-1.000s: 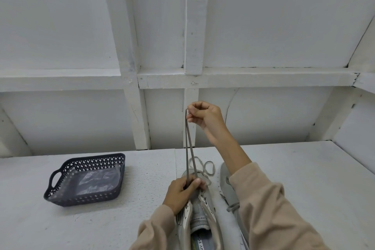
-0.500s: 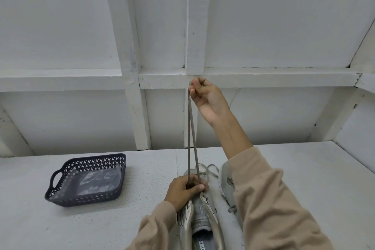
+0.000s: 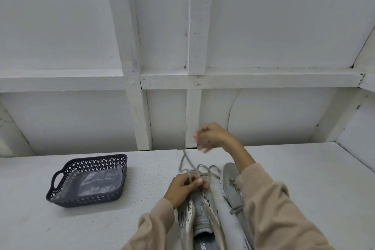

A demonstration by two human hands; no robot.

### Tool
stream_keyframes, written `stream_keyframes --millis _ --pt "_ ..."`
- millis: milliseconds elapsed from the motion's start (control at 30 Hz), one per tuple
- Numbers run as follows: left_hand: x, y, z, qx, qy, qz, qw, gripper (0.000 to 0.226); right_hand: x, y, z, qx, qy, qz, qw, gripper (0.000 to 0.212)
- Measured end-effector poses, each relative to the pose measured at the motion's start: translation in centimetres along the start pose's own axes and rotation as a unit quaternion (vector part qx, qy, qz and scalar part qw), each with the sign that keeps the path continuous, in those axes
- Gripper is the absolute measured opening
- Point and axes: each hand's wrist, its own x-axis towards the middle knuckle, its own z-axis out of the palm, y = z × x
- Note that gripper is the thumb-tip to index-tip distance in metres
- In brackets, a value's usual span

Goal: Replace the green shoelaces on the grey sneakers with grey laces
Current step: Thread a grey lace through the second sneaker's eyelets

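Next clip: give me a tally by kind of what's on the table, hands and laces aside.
Grey sneakers: 2
Dark basket: 1
Clear plastic bag in the basket: 1
Total: 4

My white bench [image 3: 304, 178] carries a dark openwork basket [image 3: 60, 195] off to the left; straight before me a grey sneaker [image 3: 199, 215] lies toe away, its mate [image 3: 230, 178] just beside it on the right; loops of grey lace [image 3: 213, 168] rest past the toes.
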Motion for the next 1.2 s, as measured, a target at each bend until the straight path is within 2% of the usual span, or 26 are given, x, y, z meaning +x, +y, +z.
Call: stream_keyframes --millis 33,100,133,200,300,367,433,467,567,733,867,1033,1133,1200 --pt "0.1 -0.1 -0.1 -0.001 0.002 -0.001 1.000 0.030 -0.7 0.9 -0.2 -0.085 -0.034 0.030 0.995 0.039" --pt "0.2 -0.2 -0.1 0.008 0.004 0.000 1.000 0.026 -2.0 2.6 -0.2 -0.228 -0.113 0.088 0.963 0.059" --pt "0.2 -0.2 -0.1 0.012 0.003 0.000 1.000 0.024 -2.4 3.3 0.2 -0.267 -0.137 0.102 0.949 0.065" --pt "0.3 0.0 0.1 0.026 0.010 -0.006 1.000 0.023 -2.8 4.4 1.4 -0.267 -0.134 0.091 0.950 0.060" --pt "0.3 -0.1 0.1 0.101 0.012 -0.006 0.995 0.031 -3.3 4.8 3.3 -0.176 -0.084 0.036 0.980 0.043" --pt "0.2 -0.2 0.0 0.154 0.008 -0.010 0.988 0.026 -3.4 4.7 3.8 -0.069 -0.069 0.001 0.995 0.027" --pt "0.0 0.0 0.1 0.164 0.014 -0.015 0.986 0.010 -3.5 4.4 3.8 -0.005 -0.062 -0.025 0.998 0.024" --pt "-0.1 0.0 0.2 0.158 0.014 -0.018 0.987 0.010 -3.5 4.2 3.8 0.006 -0.059 -0.036 0.998 0.023" --pt "0.2 0.3 0.1 0.143 -0.006 -0.019 0.990 0.019 -3.5 3.2 3.4 0.038 -0.061 -0.053 0.996 0.015" --pt "0.6 0.9 0.2 0.192 -0.034 -0.013 0.981 0.022 -4.1 -0.4 2.5 0.098 -0.074 -0.106 0.987 0.011" --pt "0.5 0.5 -0.1 0.174 -0.028 -0.024 0.984 0.022 -4.2 -3.7 1.0 0.191 -0.036 -0.148 0.970 0.011" --pt "0.4 0.9 0.3 0.178 -0.020 -0.016 0.984 0.027 -2.7 -5.7 -0.1 0.368 0.009 -0.156 0.917 0.011" --pt "0.3 0.9 0.2 0.172 -0.016 -0.006 0.985 0.028 -2.1 -5.9 0.3 0.428 0.001 -0.141 0.893 0.014" --pt "0.2 1.0 0.2 0.171 -0.014 -0.002 0.985 0.028 -2.0 -6.1 0.6 0.482 -0.011 -0.141 0.864 0.016"
